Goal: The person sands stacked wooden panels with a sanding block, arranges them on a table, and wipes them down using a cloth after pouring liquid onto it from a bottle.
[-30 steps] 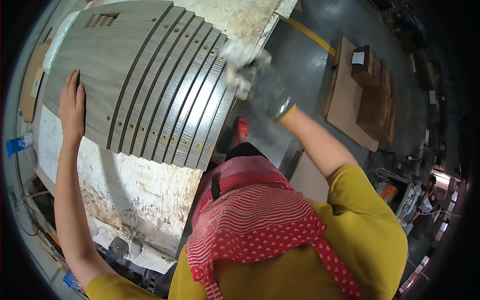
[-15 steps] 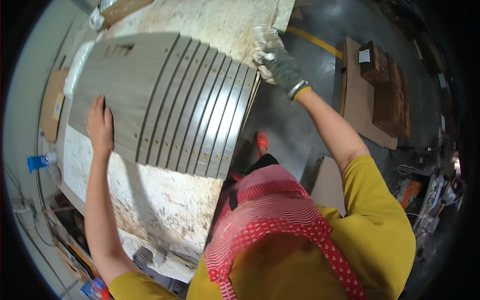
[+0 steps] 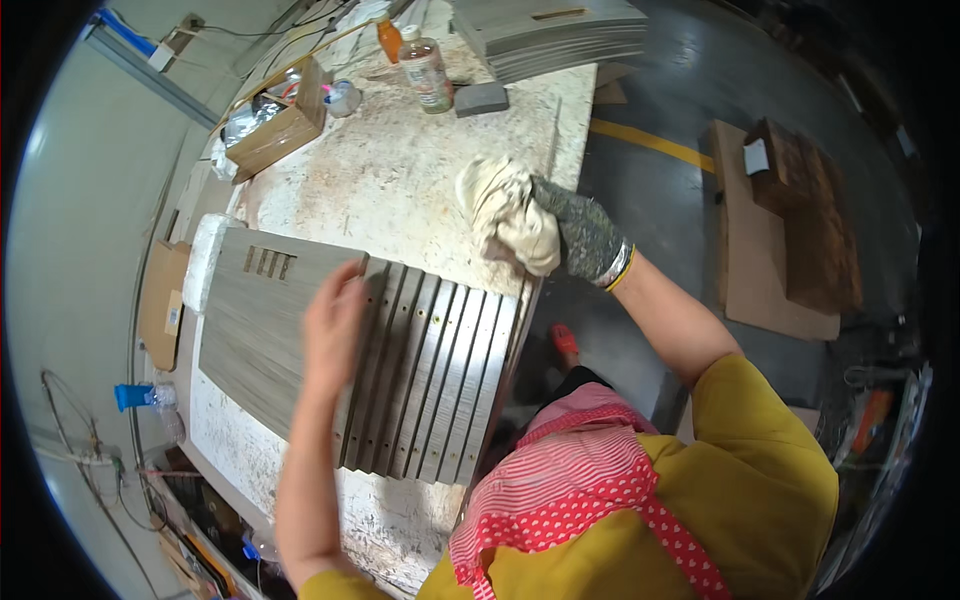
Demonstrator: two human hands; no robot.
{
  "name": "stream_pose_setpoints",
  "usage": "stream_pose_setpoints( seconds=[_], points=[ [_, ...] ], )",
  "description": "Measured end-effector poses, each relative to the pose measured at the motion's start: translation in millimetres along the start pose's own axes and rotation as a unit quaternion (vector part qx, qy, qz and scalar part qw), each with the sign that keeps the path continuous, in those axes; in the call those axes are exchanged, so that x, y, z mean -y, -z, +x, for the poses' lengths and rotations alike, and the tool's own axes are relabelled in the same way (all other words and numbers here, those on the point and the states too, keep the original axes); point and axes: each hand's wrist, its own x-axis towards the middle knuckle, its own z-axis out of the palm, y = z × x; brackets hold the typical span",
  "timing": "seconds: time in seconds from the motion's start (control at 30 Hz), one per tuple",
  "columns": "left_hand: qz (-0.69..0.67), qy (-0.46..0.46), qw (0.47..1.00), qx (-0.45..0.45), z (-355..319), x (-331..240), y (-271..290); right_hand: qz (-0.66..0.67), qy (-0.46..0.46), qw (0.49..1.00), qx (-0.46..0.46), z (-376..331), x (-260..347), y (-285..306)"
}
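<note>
A stack of grey wood-grain boards (image 3: 290,340) lies fanned out on the stained worktable (image 3: 380,170). Their stepped edges, dotted with small holes, face right. The top board has a row of short slots near its far left corner. My left hand (image 3: 335,325), bare and blurred, is over the top board by its right edge; whether its fingers touch the wood I cannot tell. Off the far right corner of the stack, my right hand (image 3: 585,232) in a dark speckled glove is closed around a crumpled cream cloth (image 3: 508,215).
Another stack of grey boards (image 3: 560,30) sits at the table's far end. Near it are a dark grey block (image 3: 481,99), a clear bottle (image 3: 427,70), an orange bottle (image 3: 389,40) and a wooden box (image 3: 280,130). Brown cartons (image 3: 800,220) stand on the floor at right.
The view has shifted, bringing the table's far end into sight. My left hand has moved right across the top board, toward its edge. My right hand still grips the cloth beyond the stack's corner.
</note>
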Motion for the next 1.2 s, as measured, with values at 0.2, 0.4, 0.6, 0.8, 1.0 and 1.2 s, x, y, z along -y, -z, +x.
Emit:
stream_pose_setpoints(
  seconds=[0.2,0.4,0.6,0.8,1.0,1.2],
  points=[
    [-0.279,0.109,0.953,0.039,86.4,-13.0,-103.9,-0.302,-0.120,0.901,-0.287,45.1,38.3,-2.8],
    [-0.281,0.147,0.947,-0.043,126.5,-81.0,-63.0,-0.742,0.000,0.671,-0.020,20.0,108.9,74.2],
    [-0.294,0.013,0.948,-0.123,140.6,-82.0,-60.6,-0.378,-0.046,0.875,-0.297,45.4,102.5,68.5],
    [-0.129,0.158,0.973,0.106,147.4,-83.4,-81.2,-0.509,-0.122,0.843,-0.124,86.5,62.5,52.6],
    [-0.152,0.094,0.983,-0.029,139.8,-28.0,-86.9,-0.895,-0.063,0.435,0.079,82.9,58.3,56.3],
    [-0.425,0.249,0.869,-0.055,124.1,-35.4,-131.1,-0.807,0.064,0.587,0.035,60.2,50.1,78.8]
  ],
)
